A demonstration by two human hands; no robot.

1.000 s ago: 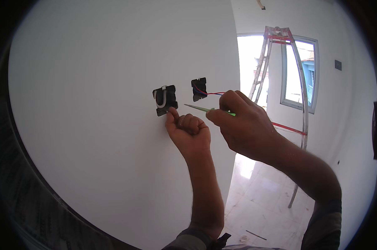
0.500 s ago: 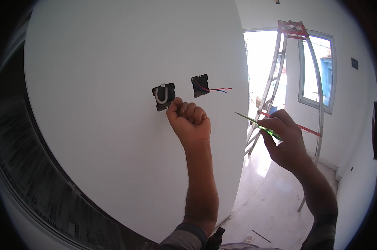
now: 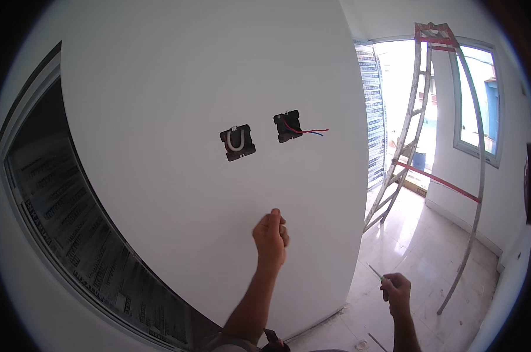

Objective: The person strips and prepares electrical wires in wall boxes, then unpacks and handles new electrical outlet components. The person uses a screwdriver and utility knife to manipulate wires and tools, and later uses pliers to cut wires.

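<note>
Two black square electrical boxes sit in the white wall, side by side. A pale cable [image 3: 236, 151] loops in a U inside the left box [image 3: 249, 141]. Red and blue wires [image 3: 313, 131] stick out to the right from the right box [image 3: 293, 121]. Below the boxes, my left hand [image 3: 270, 237] is raised before the wall, its fingers curled closed; anything within them is hidden. Lower and to the right, past the wall's edge, my right hand [image 3: 398, 291] grips a thin green-handled screwdriver [image 3: 374, 271], its shaft pointing up and left.
A stepladder [image 3: 419, 88] with red braces stands at right, before a bright doorway and a window [image 3: 479, 105]. At left is a dark-framed opening [image 3: 95, 234] with a film-covered panel. A thin strip [image 3: 377, 342] lies on the tiled floor [image 3: 447, 258].
My left hand has dropped away from the left box. My right hand, still holding the screwdriver, has also moved down. The view has shifted, showing more of the left opening.
</note>
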